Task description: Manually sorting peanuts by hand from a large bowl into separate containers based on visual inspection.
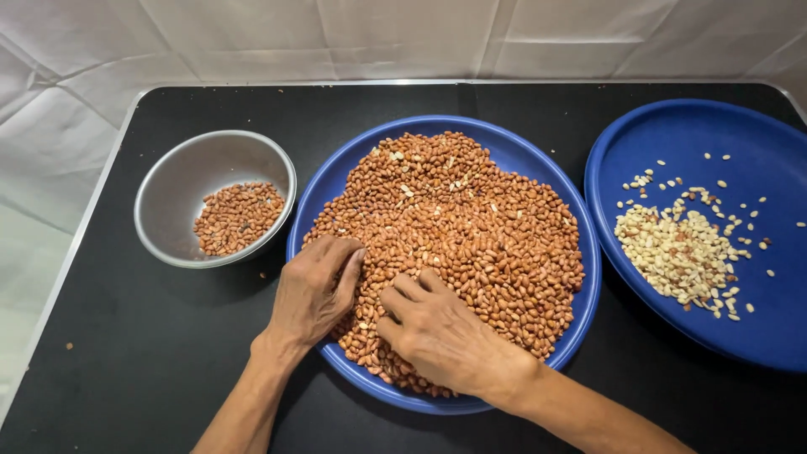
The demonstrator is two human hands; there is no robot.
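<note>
**Both hands in the peanut heap**

The left hand (313,290) and right hand (433,332) rest on the near edge of the red-skinned peanuts (454,227) piled in the middle plate (521,151). Left fingers curl down into the heap, tips buried, so whether they pinch a nut cannot be told; right fingers are bent and drawn together over the nuts, nothing visibly held.

To the left stands a steel bowl (181,181) with a small lot of skinned-on nuts; to the right a second plate (698,134) holds pale peanuts (677,248) (bare of skin).

This looks like sorting, mid-way, the heap large. The next move likely calls for picking out odd nuts cleanly without spilling onto the table (151,353).
</note>
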